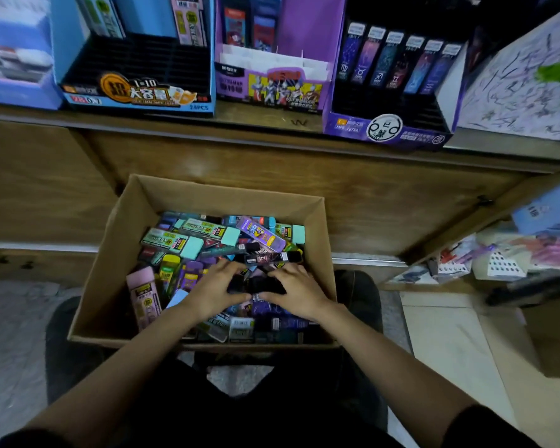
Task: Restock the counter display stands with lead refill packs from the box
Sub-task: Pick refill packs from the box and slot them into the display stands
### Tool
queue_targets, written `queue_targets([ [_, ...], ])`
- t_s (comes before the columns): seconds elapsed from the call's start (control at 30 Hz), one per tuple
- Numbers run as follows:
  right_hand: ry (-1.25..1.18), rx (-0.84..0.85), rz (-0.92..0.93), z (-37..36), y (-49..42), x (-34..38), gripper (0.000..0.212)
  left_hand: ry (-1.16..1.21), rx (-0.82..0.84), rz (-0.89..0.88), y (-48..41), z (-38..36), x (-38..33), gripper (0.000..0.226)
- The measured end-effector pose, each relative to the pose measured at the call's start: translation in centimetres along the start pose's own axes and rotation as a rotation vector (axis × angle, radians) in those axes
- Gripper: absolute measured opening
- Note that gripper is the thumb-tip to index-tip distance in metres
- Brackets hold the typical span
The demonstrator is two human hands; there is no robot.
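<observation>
Head view, box: the box (226,195) sits low and near me, below the table (272,123) edge, heaped with loose lead refill packs (188,240) in mixed colours.
Head view, left hand: my left hand (212,291) is down in the heap, fingers curled round the left end of a bunch of dark packs (256,284).
Head view, right hand: my right hand (299,292) mirrors it, curled round the right end of the same bunch. The two thumbs nearly meet on the near side.
Head view, stands: three stand on the far table. The blue stand (136,95) at left and the middle stand (272,88) look mostly unfilled, and the right stand (388,127) has one far row of dark zodiac packs.
Risk, grip: the bunch is squeezed between two hands rather than held by one. If I lift with uneven pressure, I expect the middle packs to slide out and drop back in.
Risk, sorting: the heap is mixed. A stray pack, such as the pink pack (142,295) type, could ride up with the dark ones and land in the wrong stand.
Risk, reach: the stands are well above and beyond the box, so a full handful could clip the table edge.
Risk, slots: pushing several packs in at once could knock over the standing row.
Unclear: I cannot count the packs in the bunch, as they are dark and blurred.
</observation>
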State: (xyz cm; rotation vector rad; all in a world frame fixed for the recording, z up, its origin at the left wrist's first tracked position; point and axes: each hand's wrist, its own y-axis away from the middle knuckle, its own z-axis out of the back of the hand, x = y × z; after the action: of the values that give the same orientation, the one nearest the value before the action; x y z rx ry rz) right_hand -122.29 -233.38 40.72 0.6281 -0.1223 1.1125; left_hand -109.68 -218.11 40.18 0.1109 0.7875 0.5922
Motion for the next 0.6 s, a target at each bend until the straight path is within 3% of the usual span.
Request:
queue_targets([
  [0.13, -0.032, 0.048, -0.018, -0.1, -0.5, 0.3, 0.064, -0.049, 0.040, -0.054, -0.8, -1.0, -0.3, 0.060],
  [0.37, -0.543, 0.113, -0.072, 0.5, -0.7, -0.5, 0.038, 0.096, 0.007, -0.064, -0.4, -1.4, -0.1, 0.051],
  [0.6, -0.815, 0.034, -0.129, 0.0, 0.4, -0.8, 0.048, 0.279, 0.032, -0.012, -0.5, -1.4, -0.6, 0.034],
])
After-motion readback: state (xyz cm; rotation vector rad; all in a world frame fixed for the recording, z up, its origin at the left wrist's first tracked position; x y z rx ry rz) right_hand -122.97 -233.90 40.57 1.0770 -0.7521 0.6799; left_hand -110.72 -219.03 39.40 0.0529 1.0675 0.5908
